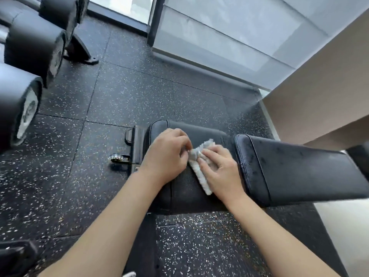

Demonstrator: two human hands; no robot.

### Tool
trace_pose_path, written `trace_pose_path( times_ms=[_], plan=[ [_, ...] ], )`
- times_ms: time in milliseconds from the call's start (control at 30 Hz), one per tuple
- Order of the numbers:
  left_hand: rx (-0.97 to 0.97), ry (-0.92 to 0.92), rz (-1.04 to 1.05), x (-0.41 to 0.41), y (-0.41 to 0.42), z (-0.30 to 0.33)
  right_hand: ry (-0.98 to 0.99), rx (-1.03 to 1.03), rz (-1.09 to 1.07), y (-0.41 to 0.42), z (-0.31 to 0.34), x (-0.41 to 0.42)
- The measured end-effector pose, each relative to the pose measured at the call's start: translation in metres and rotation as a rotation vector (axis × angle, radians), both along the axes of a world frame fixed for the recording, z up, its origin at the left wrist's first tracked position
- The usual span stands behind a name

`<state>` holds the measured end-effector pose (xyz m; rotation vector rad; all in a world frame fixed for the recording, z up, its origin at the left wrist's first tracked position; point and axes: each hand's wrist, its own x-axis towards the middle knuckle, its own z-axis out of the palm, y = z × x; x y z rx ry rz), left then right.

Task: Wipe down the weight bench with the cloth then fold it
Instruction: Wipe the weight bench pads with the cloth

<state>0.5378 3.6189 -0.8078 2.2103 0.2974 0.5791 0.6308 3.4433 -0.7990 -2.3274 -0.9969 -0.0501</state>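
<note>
The black padded weight bench (299, 172) stretches from the centre to the right, its seat pad (185, 194) lying below my hands. A small white-grey cloth (199, 170) lies bunched into a narrow strip on the seat pad. My left hand (165, 156) pinches the cloth's upper left edge with curled fingers. To its right, my right hand (219, 168) rests on the cloth, fingers spread and bent over it, covering its right part.
Large black dumbbells (34, 48) sit on a rack at the left. Black speckled rubber flooring (119, 92) surrounds the bench. The bench's metal foot with a wheel (117, 157) sticks out to the left. A window and beige wall (319, 86) run along the far right.
</note>
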Motion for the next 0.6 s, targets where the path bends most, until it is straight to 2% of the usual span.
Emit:
trace_pose_path(
  times_ms=[67,200,467,600],
  plan=[
    [-0.007,0.017,-0.024,0.015,-0.004,0.001,0.003,-0.021,0.047,-0.029,0.002,-0.02],
    [0.104,0.104,-0.003,0.035,-0.009,-0.003,0.001,-0.091,0.082,-0.057,0.006,-0.023],
    [0.192,0.064,0.08,0.043,-0.017,-0.011,0.005,-0.016,-0.066,0.003,-0.001,0.054],
    [0.221,0.049,0.095,0.045,-0.017,-0.015,0.017,0.008,-0.065,0.021,-0.003,0.075]
  ],
)
